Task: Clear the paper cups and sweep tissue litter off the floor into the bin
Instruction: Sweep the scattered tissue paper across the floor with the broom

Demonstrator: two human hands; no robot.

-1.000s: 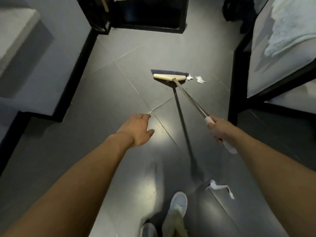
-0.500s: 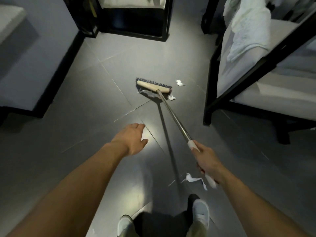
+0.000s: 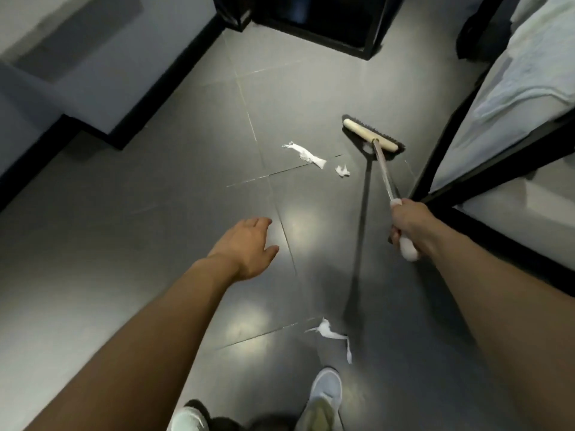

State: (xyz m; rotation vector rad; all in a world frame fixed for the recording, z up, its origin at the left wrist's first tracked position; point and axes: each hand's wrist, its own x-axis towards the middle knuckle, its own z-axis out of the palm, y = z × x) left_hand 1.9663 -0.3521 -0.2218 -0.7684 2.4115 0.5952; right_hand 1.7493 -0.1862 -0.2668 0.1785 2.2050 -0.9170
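On the grey tiled floor [image 3: 140, 237], far and right of centre, the broom [image 3: 371, 136] rests its head just beside the bed frame [image 3: 448, 150]. The right hand [image 3: 407, 227] grips its white handle end; the left hand [image 3: 249, 244] hovers open and holds nothing. A long tissue strip [image 3: 305, 154] and a small tissue wad [image 3: 342, 171] lie just left of the bristles, and another tissue scrap [image 3: 331, 332] lies near the feet. The paper looks light and flimsy, likely to flutter, so slow, pressed strokes should suit.
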